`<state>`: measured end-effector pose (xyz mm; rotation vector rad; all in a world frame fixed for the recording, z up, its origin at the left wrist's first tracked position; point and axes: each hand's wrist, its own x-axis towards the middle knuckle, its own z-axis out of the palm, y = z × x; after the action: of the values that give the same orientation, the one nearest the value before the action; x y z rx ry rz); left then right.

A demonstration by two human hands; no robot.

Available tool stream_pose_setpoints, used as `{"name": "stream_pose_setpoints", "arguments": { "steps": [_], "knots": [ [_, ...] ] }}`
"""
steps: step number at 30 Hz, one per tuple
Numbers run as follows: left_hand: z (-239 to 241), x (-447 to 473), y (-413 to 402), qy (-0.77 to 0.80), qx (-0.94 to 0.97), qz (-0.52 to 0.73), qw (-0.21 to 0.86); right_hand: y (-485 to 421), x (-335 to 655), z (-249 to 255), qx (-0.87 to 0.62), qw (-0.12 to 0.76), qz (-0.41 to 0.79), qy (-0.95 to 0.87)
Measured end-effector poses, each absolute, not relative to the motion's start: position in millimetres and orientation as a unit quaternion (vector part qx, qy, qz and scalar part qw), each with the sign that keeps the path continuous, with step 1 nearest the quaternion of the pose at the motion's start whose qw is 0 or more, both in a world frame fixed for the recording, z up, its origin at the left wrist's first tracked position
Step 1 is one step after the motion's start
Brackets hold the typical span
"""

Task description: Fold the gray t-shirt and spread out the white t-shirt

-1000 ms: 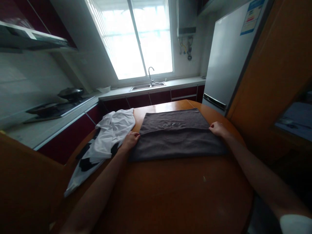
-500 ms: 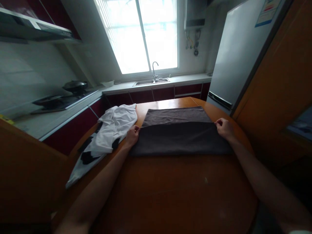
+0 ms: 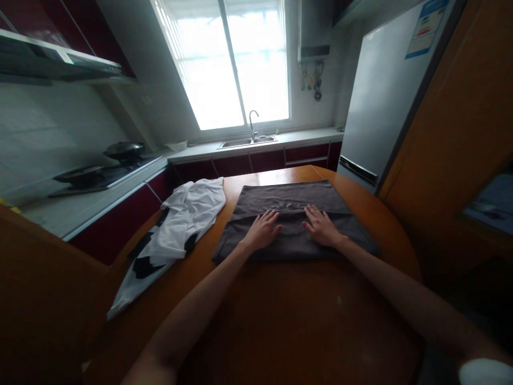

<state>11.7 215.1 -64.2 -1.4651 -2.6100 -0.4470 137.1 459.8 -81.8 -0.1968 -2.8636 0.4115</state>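
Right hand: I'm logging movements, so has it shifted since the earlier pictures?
Yes: against the faucet, the right hand has moved left, from the right edge of the gray cloth toward its middle.

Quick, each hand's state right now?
Left hand: open, palm down on the dark folded cloth, gripping nothing.
Right hand: open, palm down on the same cloth, gripping nothing.

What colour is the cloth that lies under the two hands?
The cloth is dark grey; it shows best in the head view.
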Motion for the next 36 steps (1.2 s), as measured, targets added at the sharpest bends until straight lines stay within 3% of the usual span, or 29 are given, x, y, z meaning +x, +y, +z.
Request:
{"name": "stream_pose_setpoints", "arguments": {
  "steps": [2, 4, 8, 13, 19, 24, 29, 36],
  "knots": [
    [-73.9, 17.2, 225.6, -0.877, -0.468, -0.112, 0.013, 450.7, 133.5, -86.1, -0.066, 0.032, 0.132, -0.989],
    [-80.0, 17.0, 228.3, -0.883, -0.460, -0.094, -0.012, 449.5, 132.5, -87.6, -0.068, 0.001, 0.127, -0.990],
    [-82.6, 12.6, 226.7, -0.885, -0.455, -0.099, 0.010, 451.5, 132.6, -85.8, -0.059, 0.049, 0.107, -0.991],
    [-80.8, 14.6, 227.7, -0.888, -0.448, -0.100, -0.010, 450.9, 133.6, -82.4, -0.063, 0.008, 0.124, -0.990],
    [-67.6, 17.7, 222.9, -0.886, -0.446, -0.129, 0.022, 447.6, 144.2, -79.7, -0.065, 0.102, 0.112, -0.986],
    [-67.0, 24.3, 218.1, -0.886, -0.450, -0.114, 0.002, 438.0, 151.7, -78.4, -0.044, 0.080, 0.116, -0.989],
    [-67.9, 42.0, 221.6, -0.874, -0.469, -0.125, 0.035, 418.5, 162.2, -73.4, -0.031, 0.144, 0.127, -0.981],
    [-76.7, 64.5, 224.5, -0.866, -0.491, -0.097, -0.004, 398.0, 176.1, -85.1, 0.018, 0.077, 0.125, -0.989]
  ]
}}
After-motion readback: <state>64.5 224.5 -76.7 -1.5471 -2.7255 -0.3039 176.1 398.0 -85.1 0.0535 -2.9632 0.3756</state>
